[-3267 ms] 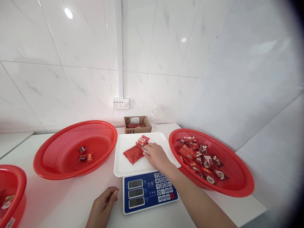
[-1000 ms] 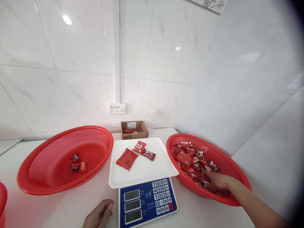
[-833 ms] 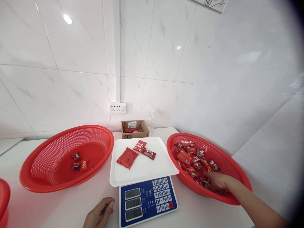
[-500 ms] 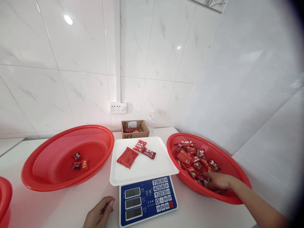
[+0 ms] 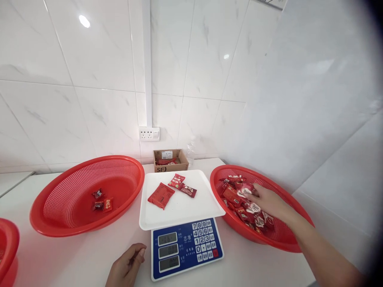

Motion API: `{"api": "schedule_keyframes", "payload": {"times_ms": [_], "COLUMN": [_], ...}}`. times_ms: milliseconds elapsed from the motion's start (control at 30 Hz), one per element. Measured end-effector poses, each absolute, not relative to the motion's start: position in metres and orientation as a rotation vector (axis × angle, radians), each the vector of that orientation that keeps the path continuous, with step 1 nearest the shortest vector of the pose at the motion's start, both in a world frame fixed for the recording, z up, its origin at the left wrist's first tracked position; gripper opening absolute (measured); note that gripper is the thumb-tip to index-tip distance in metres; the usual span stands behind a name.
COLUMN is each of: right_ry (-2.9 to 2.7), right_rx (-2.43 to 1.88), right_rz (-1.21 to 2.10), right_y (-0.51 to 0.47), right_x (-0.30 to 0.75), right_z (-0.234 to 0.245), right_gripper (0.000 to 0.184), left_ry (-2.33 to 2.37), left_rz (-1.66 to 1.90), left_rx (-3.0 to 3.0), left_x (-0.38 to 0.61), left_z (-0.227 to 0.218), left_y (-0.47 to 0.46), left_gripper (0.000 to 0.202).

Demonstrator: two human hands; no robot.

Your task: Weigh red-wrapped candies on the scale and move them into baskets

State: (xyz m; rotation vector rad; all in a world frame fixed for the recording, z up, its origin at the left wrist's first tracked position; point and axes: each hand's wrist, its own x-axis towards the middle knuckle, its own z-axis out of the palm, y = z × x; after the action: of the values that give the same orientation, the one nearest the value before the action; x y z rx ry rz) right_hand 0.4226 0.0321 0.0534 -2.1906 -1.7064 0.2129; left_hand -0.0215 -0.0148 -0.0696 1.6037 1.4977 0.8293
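Right hand (image 5: 266,201) farther back (packet (image 5: 245,192) sideways)

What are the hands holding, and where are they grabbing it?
The right hand seems to pinch a small red-and-white packet by its edge in the right basket. The left hand holds nothing.

The left hand (image 5: 127,268) is rested at the near edge of the counter (image 5: 74,259), its fingers loosely curled in. The right arm is stretched forward along the right edge, the right hand (image 5: 266,202) held palm down; its grip cannot be made out.
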Motion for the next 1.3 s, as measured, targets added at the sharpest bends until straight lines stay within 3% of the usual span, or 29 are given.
{"api": "schedule_keyframes", "payload": {"times_ms": [167,333,433,500,633,800,1067,1300], "right_ry": [-1.890,-2.131,-2.178,-2.138,-1.995,-1.913,-2.153,-2.140], "right_rx": [-1.820,-1.637,-1.589,-1.589,-1.598,-1.668,-1.829,-1.956], "right_rz": [0.621,0.768,0.844,0.808,0.679,0.546,0.360,0.214], "right_y": [0.041,0.062,0.072,0.075,0.076,0.072,0.045,0.058], "right_x": [0.320,0.252,0.239,0.239,0.248,0.255,0.252,0.244], "right_z": [0.081,0.066,0.055,0.053,0.056,0.060,0.049,0.038], "right_gripper": [0.023,0.019,0.026,0.029,0.016,0.025,0.016,0.020], "left_ry": [1.530,1.549,1.579,1.586,1.553,1.537,1.532,1.553], "left_rz": [0.826,0.857,0.870,0.881,0.885,0.894,0.868,0.885], "left_rx": [1.592,1.580,1.574,1.574,1.572,1.578,1.601,1.621], "left_x": [-0.022,-0.024,-0.024,-0.022,-0.019,-0.020,-0.019,-0.020], "left_z": [-0.069,-0.067,-0.064,-0.062,-0.061,-0.063,-0.063,-0.064], "left_y": [-0.015,-0.016,-0.017,-0.017,-0.018,-0.019,-0.017,-0.018], "left_gripper": [0.034,0.034,0.036,0.037,0.035,0.031,0.032,0.035]}}
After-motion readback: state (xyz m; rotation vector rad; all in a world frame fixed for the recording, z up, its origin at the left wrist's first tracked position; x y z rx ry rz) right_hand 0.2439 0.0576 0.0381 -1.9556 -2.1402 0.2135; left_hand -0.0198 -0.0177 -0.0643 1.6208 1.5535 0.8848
